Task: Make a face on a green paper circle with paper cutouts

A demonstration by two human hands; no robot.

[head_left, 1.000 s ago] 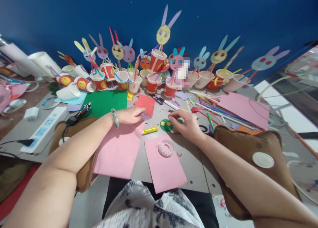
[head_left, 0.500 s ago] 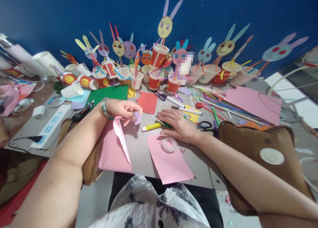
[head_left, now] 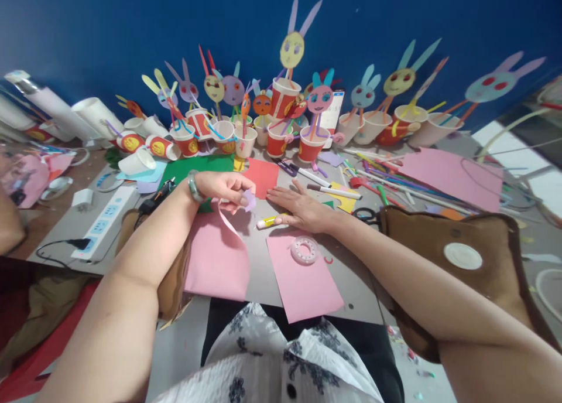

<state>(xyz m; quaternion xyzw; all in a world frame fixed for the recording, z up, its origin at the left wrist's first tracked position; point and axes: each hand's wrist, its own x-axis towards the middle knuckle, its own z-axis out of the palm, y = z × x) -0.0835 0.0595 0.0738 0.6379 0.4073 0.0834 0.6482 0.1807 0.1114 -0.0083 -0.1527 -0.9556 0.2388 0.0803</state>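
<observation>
My left hand [head_left: 227, 191], with a jade-coloured bangle on its wrist, is closed with a small piece of purple paper [head_left: 250, 200] pinched at the fingertips. Just under those fingers, a folded sheet of pink paper [head_left: 215, 256] curls up; whether they grip it too, I cannot tell. My right hand [head_left: 302, 208] lies flat, fingers apart, its fingertips at the lower edge of a red paper [head_left: 262, 176]. It partly covers a yellow stick-shaped item with a pale end [head_left: 270, 222]. Below it, a clear tape roll [head_left: 304, 250] rests on another pink sheet [head_left: 302, 294].
Paper cups with rabbit-faced figures [head_left: 314, 142] line the blue wall. Markers [head_left: 333, 191], black-handled scissors [head_left: 366, 216] and pipe cleaners [head_left: 399, 186] lie to the right. A brown cushion [head_left: 478, 286] sits by my right forearm, a power strip [head_left: 103, 222] at left.
My right hand has slid up and left, now covering part of the yellow stick. The left hand still holds the purple paper, and the pink flap below it has bent outward.
</observation>
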